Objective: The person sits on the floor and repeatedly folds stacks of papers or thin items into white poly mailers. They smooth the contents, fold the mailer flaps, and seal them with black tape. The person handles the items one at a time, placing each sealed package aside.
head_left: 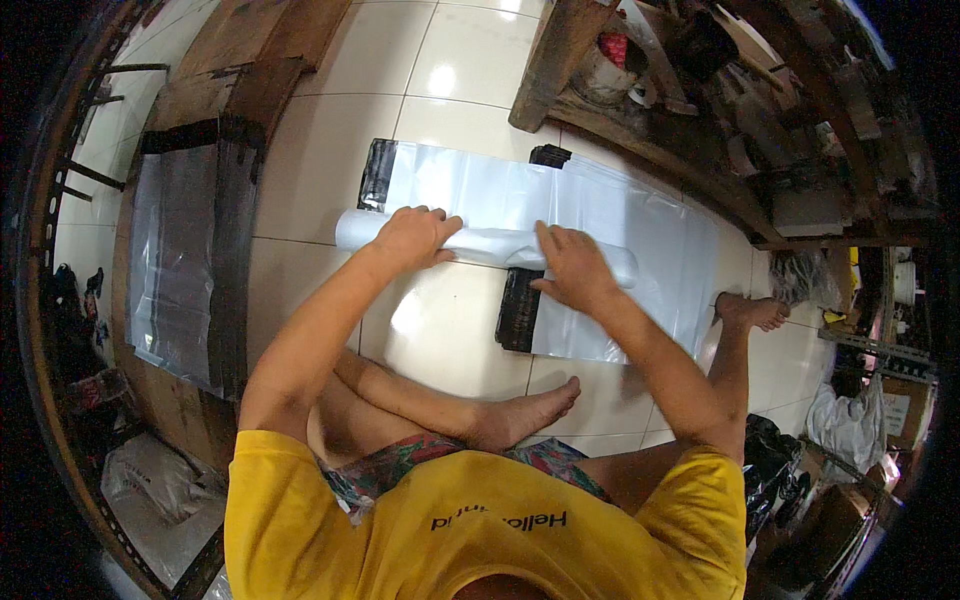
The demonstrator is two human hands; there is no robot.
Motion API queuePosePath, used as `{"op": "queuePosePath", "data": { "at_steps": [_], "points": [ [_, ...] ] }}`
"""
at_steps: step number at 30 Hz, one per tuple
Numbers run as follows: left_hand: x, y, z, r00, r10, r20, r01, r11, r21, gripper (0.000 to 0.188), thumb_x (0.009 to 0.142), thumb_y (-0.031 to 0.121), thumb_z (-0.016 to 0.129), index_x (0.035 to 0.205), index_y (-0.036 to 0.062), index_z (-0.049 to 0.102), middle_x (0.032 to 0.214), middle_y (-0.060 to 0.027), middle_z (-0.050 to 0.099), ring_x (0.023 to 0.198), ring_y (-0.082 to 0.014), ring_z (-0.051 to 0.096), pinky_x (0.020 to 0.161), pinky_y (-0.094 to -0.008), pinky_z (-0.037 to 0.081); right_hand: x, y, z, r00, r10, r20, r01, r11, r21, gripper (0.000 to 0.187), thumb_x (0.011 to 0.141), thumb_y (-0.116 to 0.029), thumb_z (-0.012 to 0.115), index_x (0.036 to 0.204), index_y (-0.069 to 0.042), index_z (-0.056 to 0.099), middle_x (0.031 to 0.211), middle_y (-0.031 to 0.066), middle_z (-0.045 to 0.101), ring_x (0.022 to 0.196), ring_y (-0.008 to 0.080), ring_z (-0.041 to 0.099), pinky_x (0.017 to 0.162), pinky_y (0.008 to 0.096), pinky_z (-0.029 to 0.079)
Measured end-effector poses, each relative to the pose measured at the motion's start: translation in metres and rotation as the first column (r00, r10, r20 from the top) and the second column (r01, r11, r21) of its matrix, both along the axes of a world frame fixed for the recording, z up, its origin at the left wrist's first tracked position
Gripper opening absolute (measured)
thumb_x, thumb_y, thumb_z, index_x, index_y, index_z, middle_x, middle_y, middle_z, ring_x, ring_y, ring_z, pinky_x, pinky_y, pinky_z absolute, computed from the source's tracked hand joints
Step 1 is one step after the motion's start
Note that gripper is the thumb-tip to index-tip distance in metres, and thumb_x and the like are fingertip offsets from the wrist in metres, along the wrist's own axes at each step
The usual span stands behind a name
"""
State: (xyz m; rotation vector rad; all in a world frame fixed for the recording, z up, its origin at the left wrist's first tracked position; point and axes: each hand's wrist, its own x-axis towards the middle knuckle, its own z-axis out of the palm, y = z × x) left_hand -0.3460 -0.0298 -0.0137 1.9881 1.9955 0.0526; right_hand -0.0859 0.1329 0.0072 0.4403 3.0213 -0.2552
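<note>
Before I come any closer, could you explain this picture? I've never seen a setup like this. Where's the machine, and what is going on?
There's no machine: these are a person's bare hands. The single picture comes from a camera worn on the head, looking down; its wide lens bends straight edges. The person, in a yellow shirt, sits on a pale tiled floor.

The left hand and right hand both curl over a whitish roll, seemingly plastic. Around it lie pale sheets with black ends. More sheeting lies on brown board at left, and a wooden bench stands at upper right.
</note>
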Motion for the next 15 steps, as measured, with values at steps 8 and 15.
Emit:
{"op": "queuePosePath", "data": {
  "at_steps": [8,15],
  "points": [
    [-0.011,-0.002,0.002,0.997,0.004,0.072,-0.008,0.999,0.048,0.047,0.090,0.051,0.065,0.115,0.0117,0.060,0.093,-0.0129,0.070,0.088,-0.0350,0.069,0.076,-0.0484,0.055,-0.025,-0.005,-0.007,1.000,-0.015,0.028,0.018,0.994,-0.104,0.075,0.075,-0.029,0.085,0.133,0.002,0.049,0.112,0.0206,0.064,0.102,0.0369,0.065,0.089,0.0450,0.053],
    [-0.043,-0.034,-0.015,1.000,-0.010,-0.004,0.011,0.970,0.242,0.037,0.095,0.048,0.060,0.103,0.0120,0.059,0.087,-0.0103,0.068,0.086,-0.0321,0.068,0.082,-0.0456,0.051,-0.039,0.027,0.003,0.968,0.082,0.239,-0.031,0.977,-0.210,0.062,0.080,-0.017,0.080,0.132,0.000,0.051,0.127,0.0193,0.063,0.112,0.0378,0.064,0.097,0.0438,0.053]
  ]
}}
